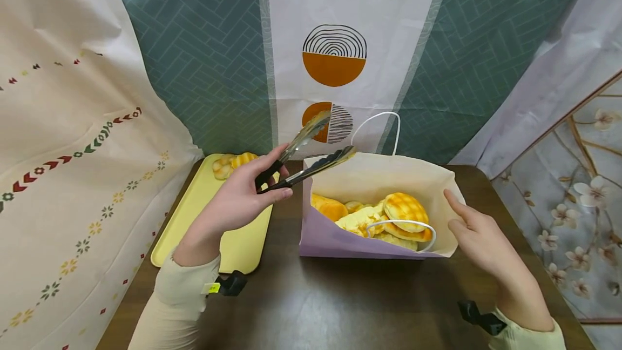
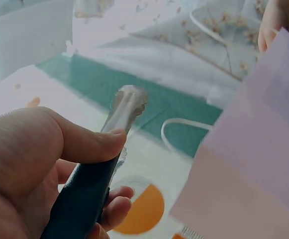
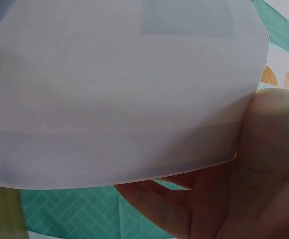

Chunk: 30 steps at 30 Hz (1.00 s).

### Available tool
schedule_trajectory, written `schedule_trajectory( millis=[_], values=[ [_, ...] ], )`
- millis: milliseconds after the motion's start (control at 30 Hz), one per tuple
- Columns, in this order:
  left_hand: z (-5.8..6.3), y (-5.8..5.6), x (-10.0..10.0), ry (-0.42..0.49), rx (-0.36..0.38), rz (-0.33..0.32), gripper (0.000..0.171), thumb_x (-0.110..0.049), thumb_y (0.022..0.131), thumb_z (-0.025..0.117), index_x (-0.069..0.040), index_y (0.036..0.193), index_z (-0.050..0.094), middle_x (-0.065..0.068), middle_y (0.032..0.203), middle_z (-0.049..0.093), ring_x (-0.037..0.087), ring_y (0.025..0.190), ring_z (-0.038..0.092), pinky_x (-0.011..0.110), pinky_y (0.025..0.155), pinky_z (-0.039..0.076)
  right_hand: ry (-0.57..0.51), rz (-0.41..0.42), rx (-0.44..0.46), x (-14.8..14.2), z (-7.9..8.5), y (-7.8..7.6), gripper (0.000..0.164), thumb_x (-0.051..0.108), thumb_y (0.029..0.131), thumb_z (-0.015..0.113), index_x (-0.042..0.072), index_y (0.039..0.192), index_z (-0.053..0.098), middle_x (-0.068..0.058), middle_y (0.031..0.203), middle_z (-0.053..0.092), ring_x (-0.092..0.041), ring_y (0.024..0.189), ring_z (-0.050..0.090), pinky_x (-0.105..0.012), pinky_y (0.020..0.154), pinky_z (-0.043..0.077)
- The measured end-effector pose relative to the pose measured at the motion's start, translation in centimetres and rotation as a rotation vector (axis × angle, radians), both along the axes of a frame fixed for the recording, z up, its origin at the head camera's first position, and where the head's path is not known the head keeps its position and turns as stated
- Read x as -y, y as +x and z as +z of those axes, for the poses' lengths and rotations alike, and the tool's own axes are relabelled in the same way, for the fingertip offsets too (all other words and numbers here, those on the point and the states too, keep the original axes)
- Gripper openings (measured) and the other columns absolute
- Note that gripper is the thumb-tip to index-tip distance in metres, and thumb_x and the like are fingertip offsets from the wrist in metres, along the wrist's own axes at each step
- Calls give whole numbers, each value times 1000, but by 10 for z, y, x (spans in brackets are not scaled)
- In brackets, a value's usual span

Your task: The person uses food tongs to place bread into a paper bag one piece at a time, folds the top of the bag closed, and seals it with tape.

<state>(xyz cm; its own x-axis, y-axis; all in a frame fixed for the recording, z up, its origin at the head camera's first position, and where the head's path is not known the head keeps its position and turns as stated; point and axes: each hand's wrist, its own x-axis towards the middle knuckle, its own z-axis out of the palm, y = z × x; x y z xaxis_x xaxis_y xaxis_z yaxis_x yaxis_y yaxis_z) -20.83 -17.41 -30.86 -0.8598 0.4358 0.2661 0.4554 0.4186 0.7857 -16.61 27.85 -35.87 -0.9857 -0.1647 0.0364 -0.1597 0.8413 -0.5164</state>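
Note:
My left hand [image 1: 238,193] grips a pair of metal tongs [image 1: 318,167] by their black handles. The tongs' arms are spread apart with nothing between them, left of and above a paper bag [image 1: 335,241]. In the left wrist view, the thumb lies along the dark tongs handle [image 2: 82,194]. The bag is lilac outside and cream inside, with white handles. Several breads fill it, among them a bun with a lattice top [image 1: 405,212] and a long pale loaf [image 1: 359,220]. My right hand [image 1: 481,236] pinches the bag's right edge between thumb and fingers.
A yellow tray [image 1: 238,247] lies on the left of the dark wooden table [image 1: 320,307]. At its far end sit a ridged yellow bun [image 1: 243,159] and a round-lobed bread [image 1: 222,167]. Patterned cloths [image 1: 209,58] hang behind and at both sides.

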Motion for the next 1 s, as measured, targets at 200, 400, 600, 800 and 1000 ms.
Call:
schedule_trajectory(
  millis=[200,400,600,800,1000],
  values=[
    [-14,1,27,-27,18,77,75,-30,93,72,-35,156,31,-5,114,59,17,95,56,30,77,46,3,-21,1,-2,0,1,56,21,105,37,13,159,24,-18,134,56,-22,85,53,-25,72,34],
    [-30,1,51,-63,35,153,76,-31,93,72,-30,157,30,-3,115,60,19,95,55,29,74,47,-14,-34,35,-5,-1,0,60,23,105,38,12,159,17,-16,117,60,-22,81,52,-29,74,37],
    [-49,-5,75,-126,59,219,77,-29,93,72,-22,158,30,5,110,61,24,87,53,30,67,46,-43,-14,54,-4,-1,0,63,23,104,41,6,159,13,-17,161,18,-38,125,44,-60,97,37],
    [-73,-14,97,-205,83,271,80,-28,94,72,-13,158,27,10,110,62,24,75,51,31,61,44,-47,-6,46,-4,-2,1,62,25,106,40,7,159,14,-17,161,21,-40,131,42,-63,100,36],
    [-96,-29,115,-276,112,334,81,-27,93,72,-8,158,27,15,112,62,21,60,48,33,55,44,-54,-7,29,-4,-3,1,61,27,106,40,8,159,17,-17,160,23,-42,134,39,-65,99,35]
  ],
)
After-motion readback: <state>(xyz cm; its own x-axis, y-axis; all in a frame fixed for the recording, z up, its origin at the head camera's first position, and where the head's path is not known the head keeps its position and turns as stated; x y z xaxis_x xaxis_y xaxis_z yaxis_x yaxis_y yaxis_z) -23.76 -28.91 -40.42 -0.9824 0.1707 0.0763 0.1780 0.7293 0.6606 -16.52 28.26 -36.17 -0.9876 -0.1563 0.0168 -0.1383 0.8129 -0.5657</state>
